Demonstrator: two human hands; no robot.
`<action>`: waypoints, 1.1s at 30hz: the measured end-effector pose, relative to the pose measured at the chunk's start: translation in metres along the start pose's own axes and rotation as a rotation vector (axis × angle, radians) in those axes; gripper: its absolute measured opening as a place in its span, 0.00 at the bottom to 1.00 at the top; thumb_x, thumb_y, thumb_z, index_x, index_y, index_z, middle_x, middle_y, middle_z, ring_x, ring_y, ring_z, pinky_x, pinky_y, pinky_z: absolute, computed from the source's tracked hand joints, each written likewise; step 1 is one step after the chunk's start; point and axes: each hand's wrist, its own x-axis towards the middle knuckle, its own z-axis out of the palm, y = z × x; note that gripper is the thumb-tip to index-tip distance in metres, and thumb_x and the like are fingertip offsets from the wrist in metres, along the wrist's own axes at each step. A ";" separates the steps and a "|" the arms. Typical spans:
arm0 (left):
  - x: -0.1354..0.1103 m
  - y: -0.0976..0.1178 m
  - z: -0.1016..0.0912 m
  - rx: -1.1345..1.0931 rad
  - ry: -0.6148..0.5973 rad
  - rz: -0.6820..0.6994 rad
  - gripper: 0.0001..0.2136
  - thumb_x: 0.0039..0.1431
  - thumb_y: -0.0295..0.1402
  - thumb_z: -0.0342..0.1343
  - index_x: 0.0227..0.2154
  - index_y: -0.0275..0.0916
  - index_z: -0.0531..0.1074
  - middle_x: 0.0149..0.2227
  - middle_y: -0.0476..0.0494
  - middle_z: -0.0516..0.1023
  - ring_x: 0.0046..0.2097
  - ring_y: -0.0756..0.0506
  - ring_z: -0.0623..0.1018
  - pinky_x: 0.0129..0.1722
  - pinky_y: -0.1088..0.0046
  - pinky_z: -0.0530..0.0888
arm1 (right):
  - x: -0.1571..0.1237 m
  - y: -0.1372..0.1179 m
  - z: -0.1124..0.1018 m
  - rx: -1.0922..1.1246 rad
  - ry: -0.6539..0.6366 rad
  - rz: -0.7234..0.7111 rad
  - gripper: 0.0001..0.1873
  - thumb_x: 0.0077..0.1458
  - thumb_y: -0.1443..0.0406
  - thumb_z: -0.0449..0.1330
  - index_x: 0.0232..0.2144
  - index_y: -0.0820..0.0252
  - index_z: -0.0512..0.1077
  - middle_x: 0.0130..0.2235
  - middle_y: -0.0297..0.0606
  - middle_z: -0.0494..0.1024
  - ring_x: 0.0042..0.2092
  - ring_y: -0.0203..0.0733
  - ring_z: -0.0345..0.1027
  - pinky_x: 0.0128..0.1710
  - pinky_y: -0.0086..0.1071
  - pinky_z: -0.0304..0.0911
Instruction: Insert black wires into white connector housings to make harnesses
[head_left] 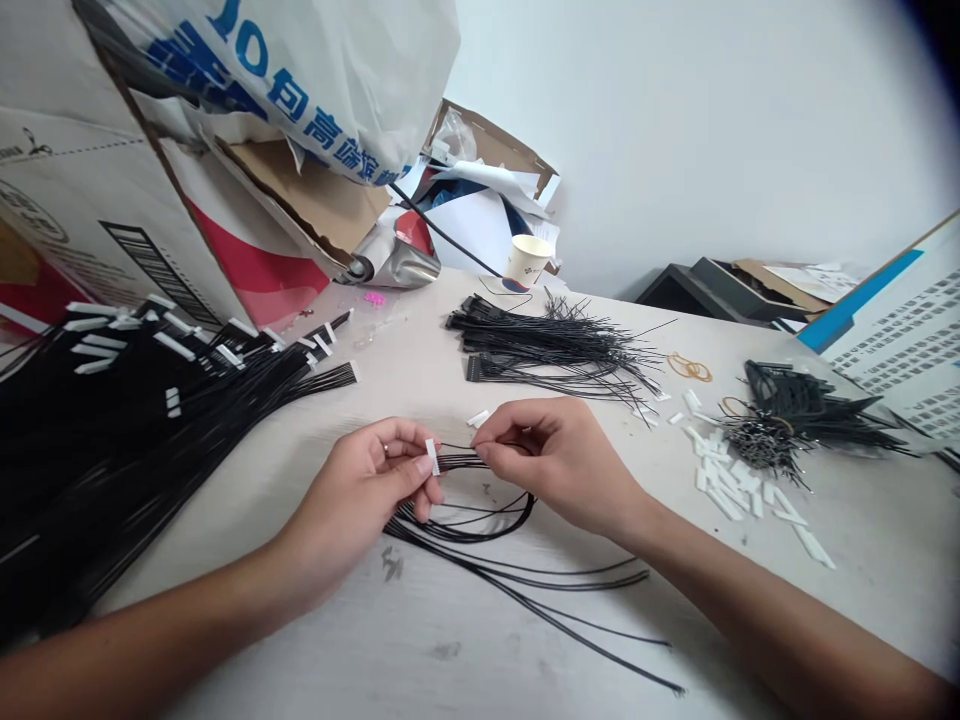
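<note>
Your left hand (352, 490) pinches a small white plastic connector (432, 457), and your right hand (555, 465) pinches thin black wires (461, 460) just beside it, above a pale worktable (420, 640). Bundled black wires (112, 470) lie left, loose white connectors (724, 475) right, before a plain white wall (690, 130).

The pale worktop (862, 570) carries bundles of black wires (555, 345), loose white connector strips (724, 470), tan rubber bands (688, 367) and a paper cup (527, 260).

Left hand (360, 490): your fingers curled, pinching at the tips, just beside the right.
Right hand (555, 465): your thumb and forefinger pinched together, wrist bent inward.
Forearms (787, 610): yours, bare, reaching in from both lower corners.
</note>
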 end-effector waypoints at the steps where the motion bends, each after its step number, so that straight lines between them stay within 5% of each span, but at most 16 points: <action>1: 0.000 0.000 0.000 0.000 0.001 0.005 0.04 0.57 0.29 0.56 0.35 0.38 0.70 0.25 0.49 0.75 0.26 0.50 0.71 0.28 0.73 0.66 | 0.000 0.000 0.000 0.009 0.015 0.007 0.05 0.47 0.72 0.59 0.23 0.64 0.74 0.21 0.31 0.70 0.23 0.29 0.57 0.21 0.24 0.52; 14: -0.001 -0.004 0.000 0.015 -0.022 0.023 0.03 0.58 0.29 0.56 0.36 0.38 0.70 0.25 0.50 0.75 0.26 0.51 0.72 0.29 0.74 0.66 | -0.002 -0.003 -0.001 0.017 -0.071 0.048 0.05 0.44 0.73 0.56 0.23 0.65 0.72 0.18 0.25 0.59 0.21 0.27 0.47 0.19 0.24 0.46; 23: -0.002 -0.001 0.000 0.021 -0.025 0.028 0.02 0.58 0.28 0.55 0.35 0.37 0.70 0.23 0.51 0.75 0.25 0.52 0.72 0.28 0.75 0.65 | 0.000 0.001 0.002 0.042 -0.076 0.036 0.04 0.47 0.72 0.57 0.25 0.65 0.73 0.21 0.30 0.68 0.23 0.28 0.55 0.22 0.24 0.51; 33: -0.002 0.000 0.001 0.022 -0.032 0.020 0.02 0.58 0.27 0.55 0.35 0.36 0.69 0.23 0.52 0.75 0.25 0.52 0.72 0.28 0.75 0.65 | -0.002 0.001 0.007 0.115 -0.050 0.094 0.03 0.45 0.73 0.58 0.23 0.64 0.71 0.20 0.27 0.64 0.22 0.27 0.52 0.21 0.24 0.50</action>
